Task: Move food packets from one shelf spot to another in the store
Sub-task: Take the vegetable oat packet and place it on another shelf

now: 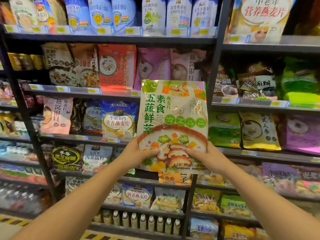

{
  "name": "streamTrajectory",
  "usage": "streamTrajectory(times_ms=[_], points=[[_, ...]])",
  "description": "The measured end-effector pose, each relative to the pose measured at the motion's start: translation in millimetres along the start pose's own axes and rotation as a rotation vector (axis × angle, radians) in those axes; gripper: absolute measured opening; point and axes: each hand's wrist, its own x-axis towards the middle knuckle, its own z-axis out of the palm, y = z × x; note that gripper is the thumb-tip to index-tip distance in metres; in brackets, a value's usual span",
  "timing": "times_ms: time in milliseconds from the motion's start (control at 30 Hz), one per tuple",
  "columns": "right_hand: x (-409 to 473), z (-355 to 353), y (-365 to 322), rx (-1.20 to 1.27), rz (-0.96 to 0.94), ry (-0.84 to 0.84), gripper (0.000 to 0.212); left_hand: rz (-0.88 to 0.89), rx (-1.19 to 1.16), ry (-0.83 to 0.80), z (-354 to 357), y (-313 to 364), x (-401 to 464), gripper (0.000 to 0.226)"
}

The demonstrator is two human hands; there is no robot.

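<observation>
I hold a large cream and green oatmeal packet (173,118) upright in front of the shelves, at mid-frame. It shows green characters and a bowl of vegetables and mushrooms. My left hand (138,153) grips its lower left edge, thumb across the front. My right hand (206,156) grips its lower right edge the same way. The packet hangs in the air, apart from the shelves, and covers part of the middle shelf behind it.
Dark metal shelving (110,38) fills the view, packed with food packets on several levels. A vertical post (216,63) divides two shelf bays. A row of white-capped bottles (145,220) stands on the bottom shelf. Yellow-black floor tape (15,220) lies at the lower left.
</observation>
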Motion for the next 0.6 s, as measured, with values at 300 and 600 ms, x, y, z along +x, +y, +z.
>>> streamTrajectory(times_ms=[300,600], points=[[141,34,52,0.02,0.009,-0.061,0.079,-0.09,-0.006,0.061,-30,-65,99,0.041],[268,77,107,0.062,0.043,-0.056,0.085,-0.133,-0.015,0.176,-64,-150,199,0.055]])
